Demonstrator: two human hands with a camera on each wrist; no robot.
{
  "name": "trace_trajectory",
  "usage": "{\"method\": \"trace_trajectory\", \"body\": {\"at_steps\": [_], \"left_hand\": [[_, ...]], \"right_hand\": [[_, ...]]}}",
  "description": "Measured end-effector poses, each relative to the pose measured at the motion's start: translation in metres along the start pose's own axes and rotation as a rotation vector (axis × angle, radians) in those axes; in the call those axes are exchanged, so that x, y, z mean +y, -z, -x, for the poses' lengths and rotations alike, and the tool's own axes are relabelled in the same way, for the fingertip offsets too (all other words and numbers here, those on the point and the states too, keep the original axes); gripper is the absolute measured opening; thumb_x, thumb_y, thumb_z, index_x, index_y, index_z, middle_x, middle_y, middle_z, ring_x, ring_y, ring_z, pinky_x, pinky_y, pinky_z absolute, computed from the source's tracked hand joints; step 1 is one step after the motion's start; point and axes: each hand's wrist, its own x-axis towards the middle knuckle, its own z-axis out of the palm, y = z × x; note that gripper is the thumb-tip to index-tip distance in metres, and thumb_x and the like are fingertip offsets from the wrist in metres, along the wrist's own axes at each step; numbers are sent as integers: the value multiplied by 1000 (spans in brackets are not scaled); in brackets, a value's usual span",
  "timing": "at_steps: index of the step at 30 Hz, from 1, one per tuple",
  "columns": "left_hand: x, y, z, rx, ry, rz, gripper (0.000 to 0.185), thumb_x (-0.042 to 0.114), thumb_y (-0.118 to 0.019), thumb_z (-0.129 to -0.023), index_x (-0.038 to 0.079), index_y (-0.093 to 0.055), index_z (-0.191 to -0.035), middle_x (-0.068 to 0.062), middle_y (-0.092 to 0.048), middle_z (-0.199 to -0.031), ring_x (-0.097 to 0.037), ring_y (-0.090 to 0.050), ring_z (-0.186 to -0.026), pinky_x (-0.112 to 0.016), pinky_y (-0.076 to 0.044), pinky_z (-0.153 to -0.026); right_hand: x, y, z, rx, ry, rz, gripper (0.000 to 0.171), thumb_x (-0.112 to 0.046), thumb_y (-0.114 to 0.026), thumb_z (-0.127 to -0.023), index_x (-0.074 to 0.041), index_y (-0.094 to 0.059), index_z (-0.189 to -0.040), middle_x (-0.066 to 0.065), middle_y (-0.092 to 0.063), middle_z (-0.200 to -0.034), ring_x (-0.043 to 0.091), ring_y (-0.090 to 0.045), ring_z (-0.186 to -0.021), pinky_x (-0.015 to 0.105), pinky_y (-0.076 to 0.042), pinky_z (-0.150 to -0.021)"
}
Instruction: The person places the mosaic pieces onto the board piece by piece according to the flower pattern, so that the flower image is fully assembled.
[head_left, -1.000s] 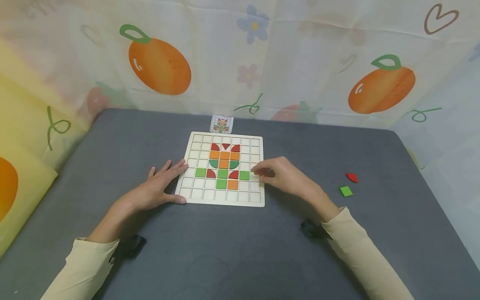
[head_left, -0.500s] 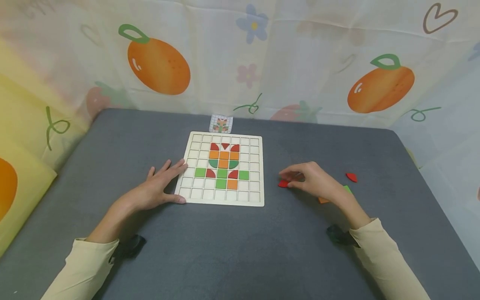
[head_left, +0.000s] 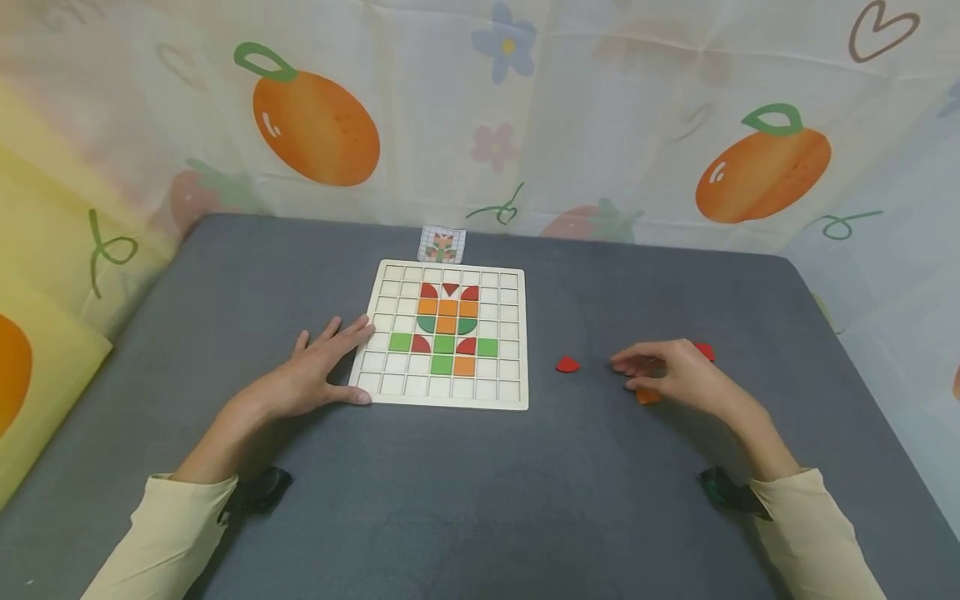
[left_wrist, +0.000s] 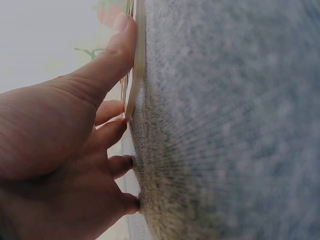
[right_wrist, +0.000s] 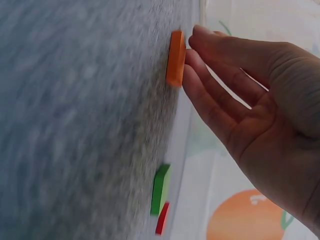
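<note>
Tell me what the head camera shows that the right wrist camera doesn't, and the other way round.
Only the head view shows the wooden grid board, the left hand resting on its edge, the small pattern card and a loose red piece.

Only the right wrist view shows a green piece on the grey table.

Both show the right hand, its straight fingers beside the orange piece, not gripping it.
</note>
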Motion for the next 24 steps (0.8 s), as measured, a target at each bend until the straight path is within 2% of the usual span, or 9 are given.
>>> {"method": "trace_trajectory", "body": {"at_steps": [6,14,19,24], "left_hand": [[0,0,0,-2,2,-2,102,42,-79,-79,8,-22,-156,-17,-11,-163,-47,3,-147,-68,9,-109],[0,1,0,-3,8,-5,102,41,-79,-79,8,-21,-156,-17,-11,-163,-47,3,-147,-68,9,-109],[0,0,0,1,4,-6,102,41,-79,-79,7,-21,-156,-17,-11,-163,-47,3,-147,-68,9,-109],[0,-1,0,7,-9,-2,102,41,-79,-79,6,-21,-156,-17,-11,-163,-47,3,-146,-69,9,-109]], "right_hand": [[10,6,14,7,4,1,30,-4,-75,-84,-11,-72,-114,-2,-74,-104,10,-70,-91,27,-55,-77],[14,7,25,20,4,18,36,-14,-80,-81,-8,-72,-115,1,-73,-108,11,-68,-89,28,-55,-77],[12,5,26,40,1,28,37,-8,-81,-79,-7,-72,-114,2,-73,-107,12,-68,-88,28,-55,-76],[9,5,26,72,3,18,34,3,-78,-78,-2,-72,-111,0,-71,-93,9,-66,-83,26,-56,-76]]}}
